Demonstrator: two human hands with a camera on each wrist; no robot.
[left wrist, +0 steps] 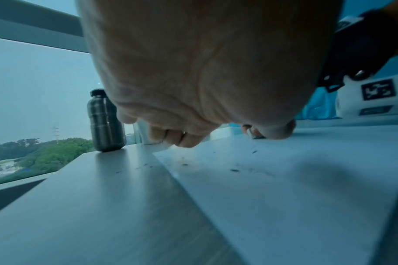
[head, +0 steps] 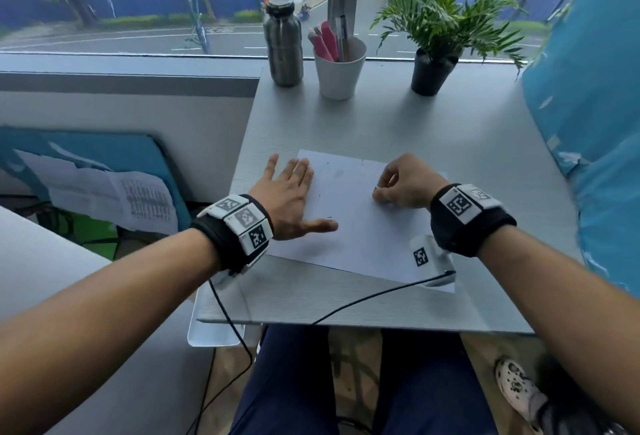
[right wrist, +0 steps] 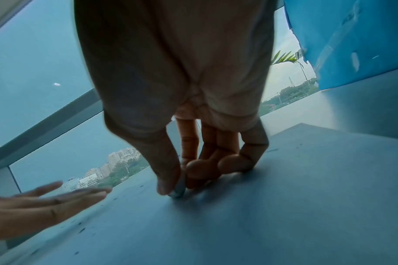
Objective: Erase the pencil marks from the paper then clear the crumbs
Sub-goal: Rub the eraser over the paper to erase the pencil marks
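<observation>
A white sheet of paper [head: 360,226] lies on the grey desk [head: 450,143]. My left hand [head: 311,195] presses flat on the sheet's left edge, fingers straight and spread. My right hand [head: 379,194] is curled over the sheet's right-middle and pinches a small pale eraser [right wrist: 178,190] between thumb and fingers, its tip on the paper. Dark crumbs [left wrist: 235,170] lie scattered on the sheet and on the desk beside it; one crumb [head: 328,217] sits by my left thumb. A faint grey smudge [head: 337,173] shows near the sheet's far edge.
At the desk's back by the window stand a steel bottle [head: 283,43], a white cup of pens [head: 340,69] and a potted plant [head: 434,71]. A blue panel [head: 588,123] borders the right side. A black cable [head: 363,299] crosses the front edge.
</observation>
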